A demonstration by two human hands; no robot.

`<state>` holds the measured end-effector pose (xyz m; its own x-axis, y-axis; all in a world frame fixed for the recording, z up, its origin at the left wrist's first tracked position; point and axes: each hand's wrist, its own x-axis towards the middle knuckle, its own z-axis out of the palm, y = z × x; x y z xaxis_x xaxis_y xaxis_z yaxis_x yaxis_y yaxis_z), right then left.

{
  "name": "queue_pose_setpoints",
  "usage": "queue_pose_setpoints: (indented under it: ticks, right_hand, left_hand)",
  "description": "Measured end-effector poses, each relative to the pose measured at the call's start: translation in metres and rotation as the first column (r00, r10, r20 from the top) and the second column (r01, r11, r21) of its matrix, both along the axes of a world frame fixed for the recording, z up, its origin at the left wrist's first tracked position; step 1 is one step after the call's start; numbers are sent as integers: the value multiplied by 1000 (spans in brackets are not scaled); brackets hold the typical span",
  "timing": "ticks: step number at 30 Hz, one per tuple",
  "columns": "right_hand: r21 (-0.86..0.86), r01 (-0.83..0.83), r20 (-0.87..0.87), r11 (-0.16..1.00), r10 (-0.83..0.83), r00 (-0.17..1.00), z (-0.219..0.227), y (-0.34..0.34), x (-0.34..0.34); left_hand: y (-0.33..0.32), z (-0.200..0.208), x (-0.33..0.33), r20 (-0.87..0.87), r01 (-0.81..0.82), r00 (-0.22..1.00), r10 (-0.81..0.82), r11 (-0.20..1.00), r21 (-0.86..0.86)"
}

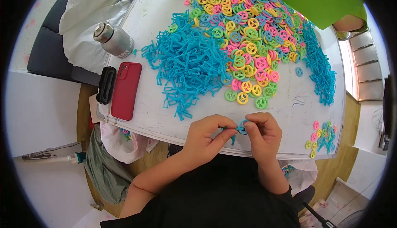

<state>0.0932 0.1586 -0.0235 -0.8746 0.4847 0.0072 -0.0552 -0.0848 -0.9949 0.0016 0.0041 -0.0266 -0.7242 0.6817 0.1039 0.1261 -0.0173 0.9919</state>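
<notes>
Over the table's front edge, my left hand point(206, 136) pinches a small teal plastic forked piece point(233, 139) between thumb and forefinger. Close beside it, my right hand point(263, 137) grips a small blue plastic wheel point(242, 127). Wheel and forked piece meet between my fingertips; whether they are joined I cannot tell. Beyond my left hand lies a heap of teal forked pieces point(188, 58). A large pile of spoked plastic wheels point(252, 34) in pink, yellow, green and blue spreads beyond both hands.
A red phone point(126, 91), a black case point(106, 85) and a steel bottle point(113, 40) stand or lie on the white table point(159, 122) at left. More teal pieces point(320, 69) line the right side; a small mixed group point(324, 138) lies front right. Bags point(124, 143) hang below.
</notes>
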Motion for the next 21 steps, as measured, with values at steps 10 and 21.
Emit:
queue_pose_setpoints:
  ticks: [10,21]
  right_hand:
    - [201,-234,5,951,238,971,4,15,5]
    - [509,-183,52,841,182,982,16,10,6]
  left_hand:
    - [0,-7,8,154,-91,986,64,980,175]
    - [2,-8,15,124,-184,978,171,978,102]
